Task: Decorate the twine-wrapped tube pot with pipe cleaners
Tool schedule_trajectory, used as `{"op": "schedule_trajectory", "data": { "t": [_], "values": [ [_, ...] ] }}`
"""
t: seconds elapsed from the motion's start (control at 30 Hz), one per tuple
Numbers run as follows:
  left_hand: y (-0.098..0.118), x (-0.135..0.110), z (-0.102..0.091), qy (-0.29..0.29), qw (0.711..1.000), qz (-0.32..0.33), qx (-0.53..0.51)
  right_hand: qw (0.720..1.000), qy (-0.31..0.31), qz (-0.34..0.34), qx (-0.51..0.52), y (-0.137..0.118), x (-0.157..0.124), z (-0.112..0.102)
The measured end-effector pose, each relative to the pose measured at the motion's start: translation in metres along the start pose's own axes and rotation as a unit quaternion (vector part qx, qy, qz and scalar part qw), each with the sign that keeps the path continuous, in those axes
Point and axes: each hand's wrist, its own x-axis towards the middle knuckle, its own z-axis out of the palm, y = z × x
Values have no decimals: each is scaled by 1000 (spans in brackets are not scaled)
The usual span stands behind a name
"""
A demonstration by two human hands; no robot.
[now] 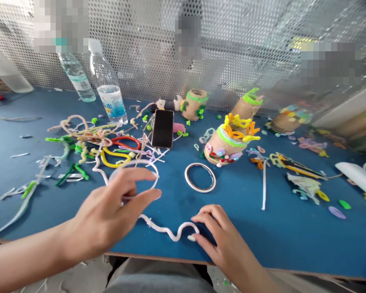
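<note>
My left hand [110,209] is raised over the table, fingers curled, with a thin whitish ring [157,173] at them. It looks like a narrow tape roll; part of it is hidden behind the fingers. The thumb and index fingertips are apart. My right hand [221,236] rests low on the table, its thumb and index finger around the curled end of a pale pink pipe cleaner [167,232]. That wavy pipe cleaner runs left under my left hand. Just beyond, a white tape roll [186,179] lies flat on the blue table [171,203].
Behind my left hand lies a pile of coloured pipe cleaners [118,163] beside a black phone [162,128]. A decorated cardboard pot [224,146] and other pots [195,105] stand farther back. Two bottles [111,97] stand at back left. Scissors [299,165] lie right.
</note>
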Motion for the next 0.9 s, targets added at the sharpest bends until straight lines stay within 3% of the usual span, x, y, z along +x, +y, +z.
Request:
{"op": "schedule_trajectory", "data": {
  "t": [0.13, 0.3, 0.4, 0.6, 0.7, 0.9],
  "values": [
    [0, 1, 37, -85, 994, 67, 5, 998, 57, 15, -25, -5, -2, 10],
    [10, 16, 64, -146, 985, 58, -70, 990, 90, 69, 80, -7, -3, 6],
    [18, 23, 72, -152, 981, 68, -100, 970, 81, 141, 184, -6, -4, 3],
    [23, 27, 86, -103, 985, 92, -107, 888, 114, 240, 376, -8, -4, 5],
    [23, 26, 89, -85, 985, 108, -100, 875, 115, 248, 400, -8, -3, 8],
    [22, 24, 89, -106, 983, 95, -120, 873, 148, 229, 405, -8, -2, 8]
  ]
}}
